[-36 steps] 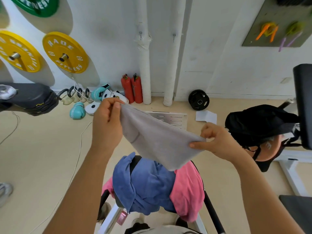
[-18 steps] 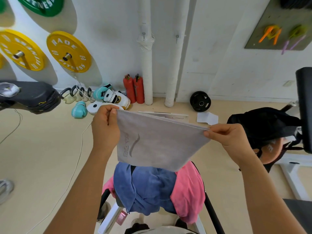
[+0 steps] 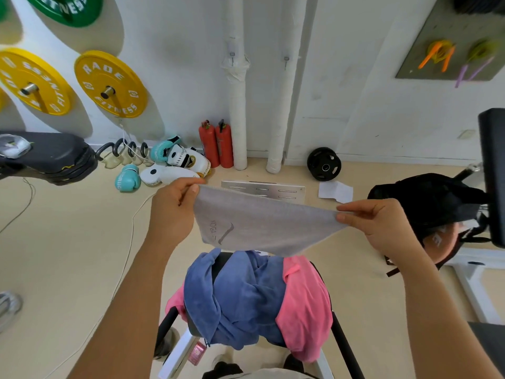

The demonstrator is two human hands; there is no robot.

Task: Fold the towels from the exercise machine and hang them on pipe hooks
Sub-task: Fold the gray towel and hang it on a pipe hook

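My left hand (image 3: pixel 170 214) pinches one top corner of the grey towel (image 3: pixel 259 224) and my right hand (image 3: pixel 378 225) pinches the other, fingers clamped on the cloth, holding it stretched in the air above the exercise machine (image 3: pixel 341 343). Its print reads "YOGA", turned sideways, beside a curved stroke. Below it a blue towel (image 3: pixel 240 299) and a pink towel (image 3: pixel 306 305) lie heaped on the machine. On the wall, a yellow weight plate (image 3: pixel 110 83) reads "RADE FITNESS". Two white pipes (image 3: pixel 237 105) carry small hooks (image 3: pixel 232 56).

Weight plates (image 3: pixel 110 84) (yellow), fire extinguishers (image 3: pixel 216 144).
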